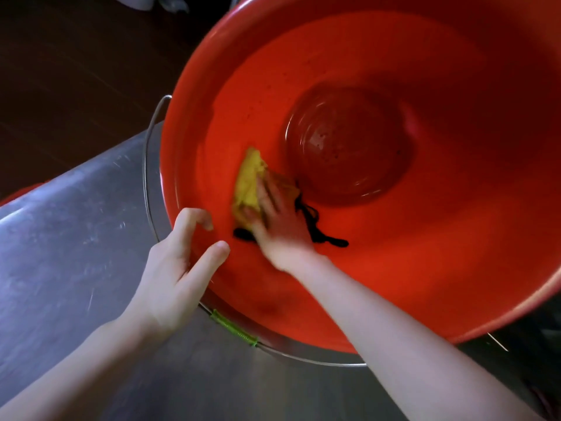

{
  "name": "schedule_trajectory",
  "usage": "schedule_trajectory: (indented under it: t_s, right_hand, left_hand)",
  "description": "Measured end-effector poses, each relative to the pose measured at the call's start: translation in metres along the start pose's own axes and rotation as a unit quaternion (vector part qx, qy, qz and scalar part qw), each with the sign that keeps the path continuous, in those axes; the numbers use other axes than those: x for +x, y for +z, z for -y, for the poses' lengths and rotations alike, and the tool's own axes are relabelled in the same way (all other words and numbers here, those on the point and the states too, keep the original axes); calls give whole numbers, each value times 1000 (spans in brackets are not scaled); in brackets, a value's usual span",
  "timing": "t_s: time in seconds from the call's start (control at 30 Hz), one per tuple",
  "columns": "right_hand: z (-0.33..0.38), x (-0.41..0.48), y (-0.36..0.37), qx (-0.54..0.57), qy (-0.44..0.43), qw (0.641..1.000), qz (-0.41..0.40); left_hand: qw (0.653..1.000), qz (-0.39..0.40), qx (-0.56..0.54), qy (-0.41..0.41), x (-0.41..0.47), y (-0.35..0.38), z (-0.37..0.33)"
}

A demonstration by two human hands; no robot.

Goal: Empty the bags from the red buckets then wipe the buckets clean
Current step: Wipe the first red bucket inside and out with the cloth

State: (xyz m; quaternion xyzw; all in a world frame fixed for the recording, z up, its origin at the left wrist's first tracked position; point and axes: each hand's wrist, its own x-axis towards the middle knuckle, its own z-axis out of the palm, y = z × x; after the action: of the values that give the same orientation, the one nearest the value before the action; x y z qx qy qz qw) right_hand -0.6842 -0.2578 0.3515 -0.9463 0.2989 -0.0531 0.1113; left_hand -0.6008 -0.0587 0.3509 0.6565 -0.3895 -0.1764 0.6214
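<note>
- As you look down from the head view, the red bucket (425, 268) fills most of the frame: smooth, glossy plastic, round, tapering to a small circular base (349, 147).
- It lies tipped on the bench (76, 238), its mouth towards you. The bench is dull grey metal, scuffed with fine scratches.
- A thin wire handle (145, 165) curves round the outside of the near rim, and it carries a ribbed green grip (235, 328).
- Inside, the wall looks wet and shiny, with small dark specks on the upper left wall and on the base.
- Your left hand (179, 268) grasps the near-left rim, thumb inside the bucket and fingers curled over the edge.
- Your right hand (282, 226) reaches deep into the bucket, just below and left of the base, and is blurred.
- Its fingers lie fairly flat, pressing a crumpled yellow cloth (247, 183) against the inner wall.
- A black cord (318, 232) trails from the cloth on both sides of that hand.
- Beyond the bench, at upper left, you see a dark floor (60, 71).
</note>
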Motion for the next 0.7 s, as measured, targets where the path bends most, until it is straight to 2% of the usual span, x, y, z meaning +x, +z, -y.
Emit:
schedule_trajectory:
  t_s: [0.07,0.1,0.17,0.23,0.3,0.37,0.47,0.57,0.63,0.7]
  right_hand:
    - [-31,19,-2,-18,133,988,70]
    - [-42,27,-6,-30,169,981,91]
    - [-43,32,-10,-42,179,978,103]
    - [-24,18,-6,-15,119,988,96]
    - [7,-15,2,-2,-11,999,48]
    - [30,-41,0,10,-120,993,8]
    - [33,-36,-16,6,-142,990,6]
    - [19,-30,-18,35,-73,997,12]
    - [-2,-22,-18,21,25,998,44]
    - [-25,-12,-24,-16,137,984,115]
  left_hand:
    - [1000,6,-12,7,-2,2,-2]
    - [1000,12,-16,12,-2,2,-2]
    - [1000,16,-16,13,-1,2,-1]
    - [1000,15,1,18,-1,3,1]
    - [1000,12,18,22,-2,3,3]
    - [1000,4,5,4,-1,3,2]
    - [999,14,-21,-21,5,3,1]
    - [998,33,-32,-43,4,6,0]
    - [994,45,-69,-76,-7,13,-2]
    - [985,52,-126,-109,-23,23,-4]
